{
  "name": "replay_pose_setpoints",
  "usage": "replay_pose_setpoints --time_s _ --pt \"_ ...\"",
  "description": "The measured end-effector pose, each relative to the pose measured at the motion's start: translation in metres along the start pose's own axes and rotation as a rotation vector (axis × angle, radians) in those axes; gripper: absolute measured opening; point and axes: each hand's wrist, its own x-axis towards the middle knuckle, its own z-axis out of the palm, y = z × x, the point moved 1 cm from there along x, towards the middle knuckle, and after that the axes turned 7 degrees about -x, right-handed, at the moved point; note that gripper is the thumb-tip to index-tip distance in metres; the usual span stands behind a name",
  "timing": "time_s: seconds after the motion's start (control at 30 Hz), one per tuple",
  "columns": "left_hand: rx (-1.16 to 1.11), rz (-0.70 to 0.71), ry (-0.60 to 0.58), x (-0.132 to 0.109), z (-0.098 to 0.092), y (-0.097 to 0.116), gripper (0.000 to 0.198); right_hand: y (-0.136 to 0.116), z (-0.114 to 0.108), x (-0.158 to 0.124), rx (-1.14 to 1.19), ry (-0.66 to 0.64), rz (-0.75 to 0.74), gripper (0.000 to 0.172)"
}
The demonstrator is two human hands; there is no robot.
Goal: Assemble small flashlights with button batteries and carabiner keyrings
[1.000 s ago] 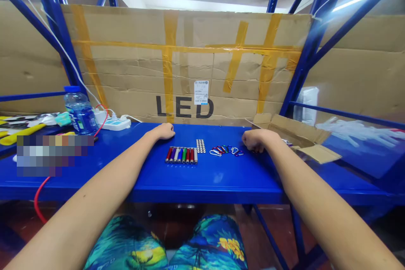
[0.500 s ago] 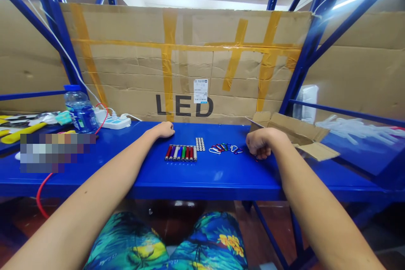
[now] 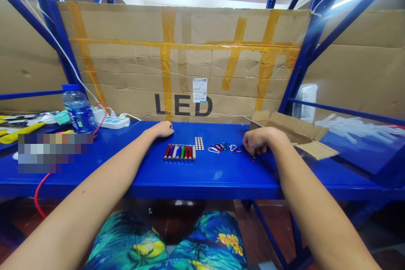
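- A blue-painted metal bench (image 3: 202, 177) bore all the items inspected; its front edge faced the wearer.
- An open brown cardboard box (image 3: 294, 127) stood behind the right wrist with its flaps folded out. The wrist blocked part of the opening; contents could not be made out. Sound practice called for keeping the forearm clear of the flaps.
- A clear plastic bottle with blue cap and blue label (image 3: 78, 112) stood upright at the left, capped. Its contents could not be established.
- The left hand (image 3: 164, 129) rested on the bench behind the tubes, loosely curled. Nothing showed in it; its palm was hidden.
- The right hand (image 3: 255, 141) was low over the bench, just right of the carabiners, with fingers curled narrow and pointing down. Whether they were closed on anything could not be told.
- Eight slim metal tubes in red, purple, silver, blue and green (image 3: 182, 153) lay side by side in an even row.
- Small silver, red, green and blue metal carabiners (image 3: 224, 147) lay fanned beside the cells. Light fingertip work was judged best here, to avoid nudging the fan.
- Small round silver button cells (image 3: 199, 144) lay in a close grid right of the tubes.
- A tiny red piece (image 3: 252, 159) showed directly below the right fingers; contact was unconfirmed. A fingertip pinch, kept low, was judged suitable.
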Motion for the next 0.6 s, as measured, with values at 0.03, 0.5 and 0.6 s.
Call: replay_pose_setpoints --time_s 0.03,0.5,0.6 --pt "-0.001 -0.001 0.000 -0.0001 0.0000 0.0000 0.022 0.0000 0.0001 0.0002 -0.002 0.001 0.005 0.010" --pt "0.003 0.012 0.001 0.0028 0.0015 -0.0024 0.020 -0.0043 0.0013 0.0028 0.003 -0.067 -0.094 0.005" --pt "0.004 0.007 0.000 0.0024 0.0013 -0.0018 0.020 -0.0036 0.0017 0.0054 0.012 -0.075 -0.105 0.007"
